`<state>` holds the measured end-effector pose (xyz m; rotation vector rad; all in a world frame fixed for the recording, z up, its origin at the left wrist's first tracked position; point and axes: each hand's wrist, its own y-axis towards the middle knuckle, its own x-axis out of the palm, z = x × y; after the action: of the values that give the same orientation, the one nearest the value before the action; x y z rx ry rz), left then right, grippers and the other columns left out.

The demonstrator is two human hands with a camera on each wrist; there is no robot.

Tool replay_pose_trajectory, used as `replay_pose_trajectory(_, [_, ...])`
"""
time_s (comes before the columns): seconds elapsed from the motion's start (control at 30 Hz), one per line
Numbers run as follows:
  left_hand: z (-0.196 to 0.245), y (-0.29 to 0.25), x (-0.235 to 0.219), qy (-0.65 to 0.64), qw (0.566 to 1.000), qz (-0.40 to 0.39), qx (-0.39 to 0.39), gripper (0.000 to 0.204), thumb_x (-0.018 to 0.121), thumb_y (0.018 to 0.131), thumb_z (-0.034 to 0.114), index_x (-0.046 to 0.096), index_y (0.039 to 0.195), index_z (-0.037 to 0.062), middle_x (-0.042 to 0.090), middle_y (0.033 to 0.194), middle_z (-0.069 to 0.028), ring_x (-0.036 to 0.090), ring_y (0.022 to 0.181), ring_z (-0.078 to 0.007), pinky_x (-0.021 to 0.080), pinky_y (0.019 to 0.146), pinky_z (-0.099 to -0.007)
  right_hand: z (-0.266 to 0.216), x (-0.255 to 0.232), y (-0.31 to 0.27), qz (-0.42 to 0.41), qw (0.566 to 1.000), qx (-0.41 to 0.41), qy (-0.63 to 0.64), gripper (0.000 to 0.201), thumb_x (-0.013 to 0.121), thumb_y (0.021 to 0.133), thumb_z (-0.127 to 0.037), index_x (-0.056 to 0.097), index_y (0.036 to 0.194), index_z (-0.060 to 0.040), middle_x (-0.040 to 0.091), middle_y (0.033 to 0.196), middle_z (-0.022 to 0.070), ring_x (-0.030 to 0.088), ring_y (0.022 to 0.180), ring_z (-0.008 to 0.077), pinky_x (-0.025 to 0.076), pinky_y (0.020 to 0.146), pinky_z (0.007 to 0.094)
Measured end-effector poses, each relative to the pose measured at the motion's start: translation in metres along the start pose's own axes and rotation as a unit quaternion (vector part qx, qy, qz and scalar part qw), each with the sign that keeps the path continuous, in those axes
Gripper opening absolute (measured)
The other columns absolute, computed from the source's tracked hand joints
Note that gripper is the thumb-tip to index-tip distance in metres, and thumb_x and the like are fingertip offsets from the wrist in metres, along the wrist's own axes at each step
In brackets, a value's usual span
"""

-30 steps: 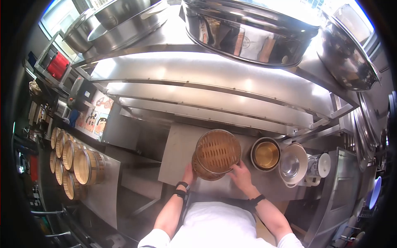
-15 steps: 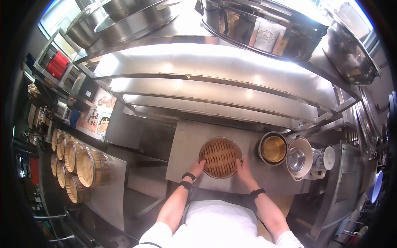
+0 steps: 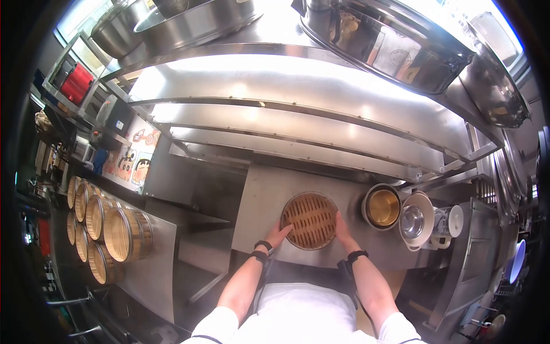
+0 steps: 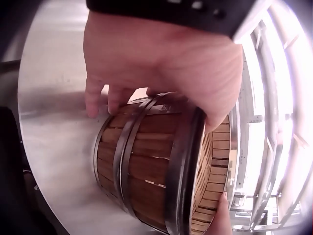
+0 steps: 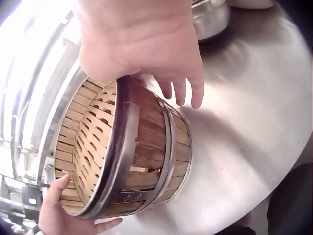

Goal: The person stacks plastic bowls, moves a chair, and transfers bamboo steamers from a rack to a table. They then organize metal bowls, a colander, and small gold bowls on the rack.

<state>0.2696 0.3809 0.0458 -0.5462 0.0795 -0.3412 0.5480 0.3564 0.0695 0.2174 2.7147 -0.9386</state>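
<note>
The bamboo steamer basket point(image 3: 310, 221) has come level: a second ago the head view showed its outer wall below and to the left of the rim, as if it were tipped, and now that view looks almost straight down onto its slatted floor. It stands open side up on the steel surface point(image 3: 260, 198) in front of the person, and both wrist views appear to show its base resting there. The left hand point(image 3: 278, 235) grips the near-left side, thumb over the rim and fingers down the outside of the banded wall. The right hand point(image 3: 343, 230) has slackened its hold: a second ago its fingers pinched the rim, whereas now the palm lies against the right side of the rim and the fingers hang fairly straight and spread beside the wall; whether its thumb bears on the rim is hard to tell. Against the gold-toned pot point(image 3: 382, 207) and the white basin point(image 3: 427, 209) farther right, the basket has barely moved over the last half second, so only the handhold seems to be altering. Taken together, this suggests that the handling has passed from tilting the basket to steadying it upright. The stacked baskets point(image 3: 142, 232) at far left lie well apart from both hands, their openings turned sideways.
</note>
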Motion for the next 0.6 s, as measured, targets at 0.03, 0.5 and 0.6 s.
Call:
replay_pose_trajectory(0.03, [0.001,-0.002,0.000,0.000,1.000,-0.001,-0.002,0.067,0.063,0.092,0.032,0.036,0.143,-0.0033,0.051,0.139,-0.0190,0.049,0.129,-0.0273,0.038,0.108,-0.0364,0.007,0.001,0.003,0.000,1.000,0.002,0.000,0.075,0.021,0.103,-0.056,0.044,0.140,0.0050,0.047,0.144,0.0204,0.039,0.138,0.0301,0.027,0.113,0.0349])
replay_pose_trajectory(0.5, [-0.015,-0.097,-0.005,-0.003,0.994,-0.063,-0.087,0.088,0.055,0.091,0.058,0.019,0.150,0.0044,0.035,0.149,-0.0178,0.037,0.137,-0.0307,0.038,0.107,-0.0482,0.020,0.007,-0.151,-0.067,0.974,0.134,0.172,0.070,0.032,0.101,-0.059,0.033,0.151,-0.0101,0.036,0.154,0.0100,0.030,0.143,0.0231,0.025,0.115,0.0472])
replay_pose_trajectory(0.6, [0.003,-0.150,-0.008,-0.042,0.990,-0.080,-0.106,0.072,0.050,0.096,0.050,0.024,0.150,0.0107,0.039,0.148,-0.0142,0.043,0.134,-0.0271,0.041,0.106,-0.0512,0.016,0.005,-0.213,-0.088,0.975,0.096,0.178,0.073,0.035,0.100,-0.059,0.024,0.154,-0.0121,0.031,0.156,0.0107,0.021,0.146,0.0267,0.022,0.114,0.0553])
